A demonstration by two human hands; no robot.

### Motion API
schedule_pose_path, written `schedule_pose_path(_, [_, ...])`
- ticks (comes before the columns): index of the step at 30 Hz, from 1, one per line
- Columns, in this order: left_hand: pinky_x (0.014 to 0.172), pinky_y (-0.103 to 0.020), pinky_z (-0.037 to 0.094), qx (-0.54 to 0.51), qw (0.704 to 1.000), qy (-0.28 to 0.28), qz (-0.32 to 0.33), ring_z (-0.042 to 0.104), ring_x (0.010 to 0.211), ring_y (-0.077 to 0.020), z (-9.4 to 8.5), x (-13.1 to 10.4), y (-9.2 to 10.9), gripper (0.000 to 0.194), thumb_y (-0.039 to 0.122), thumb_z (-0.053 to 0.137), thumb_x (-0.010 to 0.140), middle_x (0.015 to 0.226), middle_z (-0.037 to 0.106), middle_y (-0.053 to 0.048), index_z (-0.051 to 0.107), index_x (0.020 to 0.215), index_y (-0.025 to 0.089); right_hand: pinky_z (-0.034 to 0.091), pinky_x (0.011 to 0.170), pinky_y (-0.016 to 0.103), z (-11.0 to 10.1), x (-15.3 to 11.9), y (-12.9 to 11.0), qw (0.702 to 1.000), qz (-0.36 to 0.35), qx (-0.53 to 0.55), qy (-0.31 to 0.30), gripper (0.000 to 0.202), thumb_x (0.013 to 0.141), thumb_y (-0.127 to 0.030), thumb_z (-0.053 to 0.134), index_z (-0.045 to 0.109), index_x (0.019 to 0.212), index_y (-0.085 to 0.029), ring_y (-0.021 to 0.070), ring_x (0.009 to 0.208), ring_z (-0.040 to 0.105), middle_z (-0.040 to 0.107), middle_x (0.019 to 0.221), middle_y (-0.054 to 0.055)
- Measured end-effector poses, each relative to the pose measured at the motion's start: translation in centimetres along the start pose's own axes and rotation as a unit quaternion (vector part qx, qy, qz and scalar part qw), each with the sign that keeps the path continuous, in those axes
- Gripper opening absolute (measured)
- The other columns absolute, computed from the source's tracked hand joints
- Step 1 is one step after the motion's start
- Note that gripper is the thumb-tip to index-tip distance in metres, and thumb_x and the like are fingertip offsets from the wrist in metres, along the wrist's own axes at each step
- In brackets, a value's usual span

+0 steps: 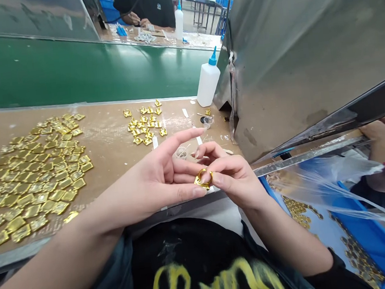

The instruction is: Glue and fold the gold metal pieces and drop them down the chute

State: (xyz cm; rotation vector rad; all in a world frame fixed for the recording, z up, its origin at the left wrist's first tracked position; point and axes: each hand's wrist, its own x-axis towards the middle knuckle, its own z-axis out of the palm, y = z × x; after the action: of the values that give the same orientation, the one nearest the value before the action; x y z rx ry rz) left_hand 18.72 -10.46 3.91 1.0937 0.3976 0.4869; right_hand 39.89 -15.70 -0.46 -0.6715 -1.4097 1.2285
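Note:
Between my two hands, above the table's front edge, is a small shiny gold piece [202, 179] with a curved loop. My left hand [169, 171] pinches it between thumb and fingers, its index finger stretched forward. The fingertips of my right hand [231, 172] grip the right side of the same piece. Beyond my hands, a small group of gold pieces [143, 124] lies on the brown table [107, 148]. A large spread of flat gold plates [35, 173] covers the table's left part.
A white bottle with a blue nozzle [208, 81] stands behind my hands, near a metal panel [306, 51] on the right. A green belt [86, 73] runs behind the table. Blue bins [367, 232] are at lower right. Other people's hands show at the top and far right.

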Motion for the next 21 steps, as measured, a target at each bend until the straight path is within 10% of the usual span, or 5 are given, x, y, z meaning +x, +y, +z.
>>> schedule_pose_path(21, [0.087, -0.021, 0.060, -0.034, 0.999, -0.012, 0.015, 0.080, 0.097, -0.0188, -0.06, -0.16, -0.66, 0.093, 0.015, 0.087, 0.090, 0.110, 0.082, -0.010, 0.035, 0.165, 0.033, 0.052, 0.105, 0.041, -0.99, 0.78, 0.15, 0.999, -0.006, 0.002, -0.053, 0.013, 0.093, -0.035, 0.080, 0.086, 0.105, -0.034, 0.0195, 0.115, 0.059, 0.062, 0.114, 0.005])
